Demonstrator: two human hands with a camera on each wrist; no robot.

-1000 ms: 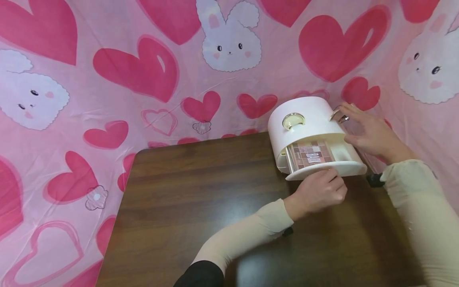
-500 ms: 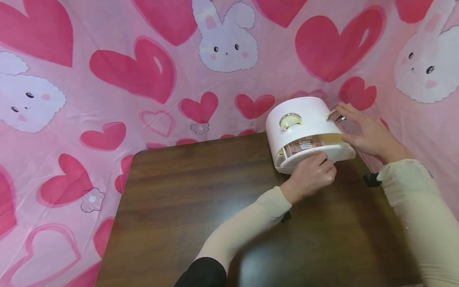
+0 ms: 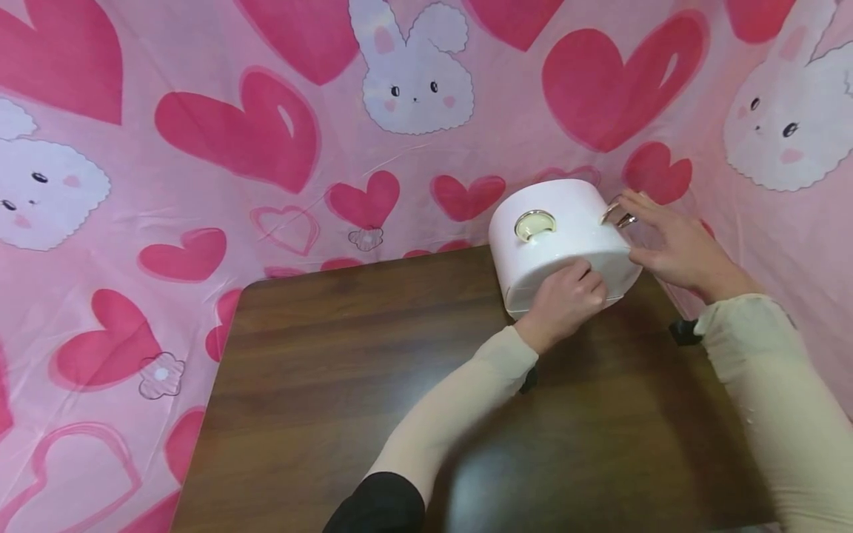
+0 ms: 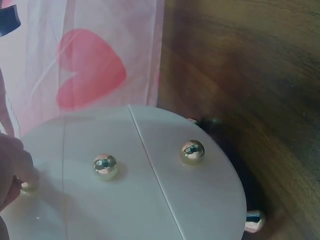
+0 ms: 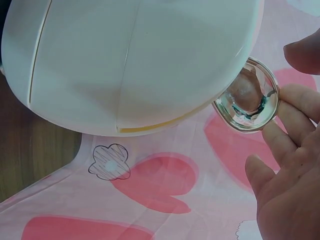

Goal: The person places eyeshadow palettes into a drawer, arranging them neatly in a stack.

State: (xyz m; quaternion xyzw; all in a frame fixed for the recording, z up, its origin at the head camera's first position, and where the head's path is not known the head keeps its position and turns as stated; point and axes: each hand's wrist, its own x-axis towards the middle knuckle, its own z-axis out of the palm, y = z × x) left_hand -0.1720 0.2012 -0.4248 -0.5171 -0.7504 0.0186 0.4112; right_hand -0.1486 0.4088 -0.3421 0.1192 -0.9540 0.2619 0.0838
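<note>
A white, rounded drawer organizer stands at the table's far right. My left hand is at its front, fingers curled at the top drawer; in the left wrist view the left hand pinches a round gold knob. Two more gold knobs, a middle knob and a lower knob, are uncovered. The top drawer's front now sits flush with the body. My right hand holds the gold side handle on the organizer's right, its fingertips at the handle's rim.
A dark brown wooden table extends left and toward me. Pink cloth with hearts and rabbits hangs close behind the organizer and on both sides. Another gold crescent handle juts from the organizer's left part.
My left hand has pushed the top drawer inward, from open with palettes showing inside to shut. My right hand has kept its place on the side handle.
</note>
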